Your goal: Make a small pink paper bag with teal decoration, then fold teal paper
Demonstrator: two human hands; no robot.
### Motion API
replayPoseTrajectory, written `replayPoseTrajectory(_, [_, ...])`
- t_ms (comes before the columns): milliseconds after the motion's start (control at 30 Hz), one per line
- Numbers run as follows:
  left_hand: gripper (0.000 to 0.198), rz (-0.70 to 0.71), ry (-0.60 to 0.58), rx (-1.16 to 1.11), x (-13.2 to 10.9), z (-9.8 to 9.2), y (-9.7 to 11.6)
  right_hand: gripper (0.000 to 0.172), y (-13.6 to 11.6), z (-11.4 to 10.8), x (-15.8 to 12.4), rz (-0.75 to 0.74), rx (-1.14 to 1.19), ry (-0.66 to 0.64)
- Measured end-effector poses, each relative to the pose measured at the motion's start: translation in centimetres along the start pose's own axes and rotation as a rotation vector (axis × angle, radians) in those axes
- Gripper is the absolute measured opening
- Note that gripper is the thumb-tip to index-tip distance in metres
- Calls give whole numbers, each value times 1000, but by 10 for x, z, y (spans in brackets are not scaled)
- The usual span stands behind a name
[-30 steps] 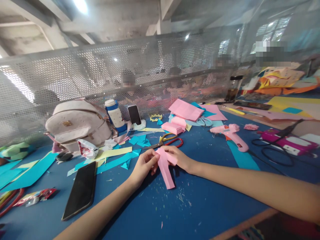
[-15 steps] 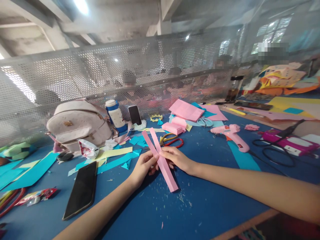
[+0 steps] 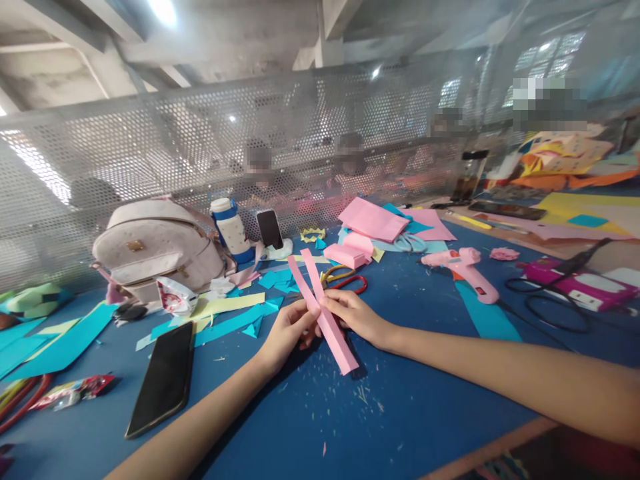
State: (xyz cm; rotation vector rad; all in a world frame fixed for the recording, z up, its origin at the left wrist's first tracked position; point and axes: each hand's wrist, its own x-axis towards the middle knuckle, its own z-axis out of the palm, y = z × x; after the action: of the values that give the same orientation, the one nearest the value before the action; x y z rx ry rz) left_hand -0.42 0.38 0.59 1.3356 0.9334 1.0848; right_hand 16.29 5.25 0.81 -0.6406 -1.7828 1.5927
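Observation:
Both my hands meet over the middle of the blue table (image 3: 310, 413). My left hand (image 3: 287, 331) and my right hand (image 3: 353, 313) pinch a pair of long pink paper strips (image 3: 330, 330) between thumbs and fingers. The strips' far ends fan apart and point up and away from me; the near end slopes down toward the table. Red and yellow-handled scissors (image 3: 345, 281) lie just beyond my right hand.
A black phone (image 3: 161, 377) lies to the left, with blue and yellow paper scraps (image 3: 225, 313) beyond it. A pale backpack (image 3: 150, 250), a bottle (image 3: 230, 230) and a propped phone (image 3: 270, 230) stand by the perforated metal screen. A pink glue gun (image 3: 463, 270) and pink paper sheets (image 3: 373, 220) lie to the right.
One second ago the strips were folded over my fingers, hanging down. Since then their far ends have swung up and spread apart. My hands stayed in nearly the same place.

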Motion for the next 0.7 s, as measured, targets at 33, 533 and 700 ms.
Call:
replayPoseTrajectory(33, [32, -4, -8, 6, 0, 0, 1, 36, 0, 0, 0, -9, -8, 1])
replayPoseTrajectory(533, [33, 9, 57, -18, 1, -1, -4, 36, 3, -3, 0, -102, -126, 76])
replayPoseTrajectory(700, [34, 29, 88, -15, 1, -1, -2, 36, 1, -1, 0, -80, -112, 25])
